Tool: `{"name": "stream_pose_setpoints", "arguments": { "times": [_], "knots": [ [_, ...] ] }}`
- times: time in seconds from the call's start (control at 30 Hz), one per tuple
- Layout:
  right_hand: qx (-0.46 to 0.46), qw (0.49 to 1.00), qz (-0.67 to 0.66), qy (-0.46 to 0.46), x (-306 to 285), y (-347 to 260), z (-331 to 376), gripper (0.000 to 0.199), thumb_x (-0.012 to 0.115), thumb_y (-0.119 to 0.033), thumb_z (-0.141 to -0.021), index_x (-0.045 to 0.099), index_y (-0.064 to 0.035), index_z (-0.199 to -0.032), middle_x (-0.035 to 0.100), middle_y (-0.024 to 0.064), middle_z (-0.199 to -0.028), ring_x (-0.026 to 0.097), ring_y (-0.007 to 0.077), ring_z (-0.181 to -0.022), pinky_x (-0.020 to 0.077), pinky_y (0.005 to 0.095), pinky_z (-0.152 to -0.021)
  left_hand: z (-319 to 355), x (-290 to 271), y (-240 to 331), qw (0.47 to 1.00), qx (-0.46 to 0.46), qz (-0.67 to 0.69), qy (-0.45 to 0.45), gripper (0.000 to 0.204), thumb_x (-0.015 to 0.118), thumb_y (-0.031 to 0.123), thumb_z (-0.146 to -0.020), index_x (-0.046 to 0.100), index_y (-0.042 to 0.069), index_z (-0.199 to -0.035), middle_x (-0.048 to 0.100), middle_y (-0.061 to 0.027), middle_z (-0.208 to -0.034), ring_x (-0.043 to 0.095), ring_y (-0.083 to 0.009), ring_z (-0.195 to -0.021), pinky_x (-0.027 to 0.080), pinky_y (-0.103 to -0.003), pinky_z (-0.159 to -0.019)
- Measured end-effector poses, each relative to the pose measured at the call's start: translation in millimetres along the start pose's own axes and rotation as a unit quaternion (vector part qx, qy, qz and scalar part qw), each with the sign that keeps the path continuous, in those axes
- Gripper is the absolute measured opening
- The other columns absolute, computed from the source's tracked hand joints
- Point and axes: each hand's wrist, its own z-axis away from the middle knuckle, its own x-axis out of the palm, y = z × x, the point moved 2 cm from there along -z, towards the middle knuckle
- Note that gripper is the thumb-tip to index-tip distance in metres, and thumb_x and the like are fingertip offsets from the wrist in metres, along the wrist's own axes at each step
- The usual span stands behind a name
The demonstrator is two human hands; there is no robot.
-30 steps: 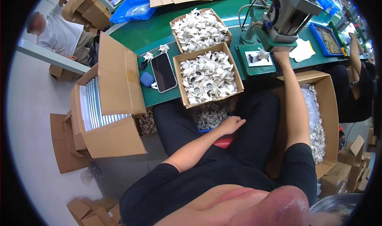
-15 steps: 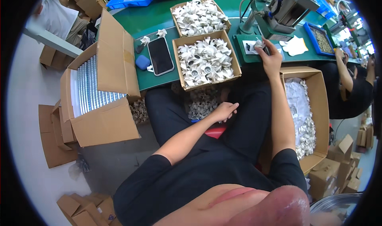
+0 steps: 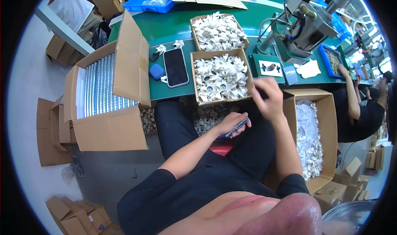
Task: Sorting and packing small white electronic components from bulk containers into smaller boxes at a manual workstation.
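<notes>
The left hand (image 3: 231, 125), at frame centre over the lap, grips a thin dark rod (image 3: 237, 128) with closed fingers. The right hand (image 3: 269, 98) hovers blurred just right of it, fingers loosely curled; whether it holds anything cannot be told. Above, on the green table (image 3: 173, 24), two open cardboard trays (image 3: 221, 78) sit full of white folded pieces, so much stock appears unprocessed. A brown carton (image 3: 326, 123) at the right holds white pieces. At the left, a tall open carton (image 3: 107, 111) shows rows of silvery strips. A black phone (image 3: 175, 67) lies beside the trays.
</notes>
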Motion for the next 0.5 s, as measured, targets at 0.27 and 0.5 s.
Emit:
{"name": "stream_pose_setpoints", "arguments": {
  "times": [0.27, 0.5],
  "knots": [
    [0.282, 0.893, -0.244, -0.254, -1.2, -10.7, 68.9, 0.019, 0.077, -0.007, -0.085, 0.074, -0.0030, -0.103, 0.066, 0.0106, -0.104, 0.065, 0.0241, -0.091, 0.0519, 0.0370, -0.081, 5.7, 5.3, 7.8, 0.996, 0.054, -0.036, -0.062, 0.063, 0.046, 0.059, -0.104, 0.068, 0.000, -0.096, 0.056, -0.0032, -0.057, 0.051, -0.0100, -0.039, 0.041, -0.023, -0.035],
    [0.195, 0.966, -0.169, -0.004, -23.5, 56.7, 35.2, 0.016, 0.072, -0.012, -0.093, 0.073, 0.0018, -0.099, 0.067, 0.0093, -0.098, 0.063, 0.0165, -0.082, 0.0520, 0.0299, -0.072, -1.5, -1.2, 7.8, 0.997, 0.046, 0.038, -0.057, 0.062, 0.045, 0.054, -0.106, 0.064, -0.005, -0.100, 0.055, -0.0052, -0.057, 0.051, -0.0115, -0.038, 0.041, -0.024, -0.035]
  ]
}}
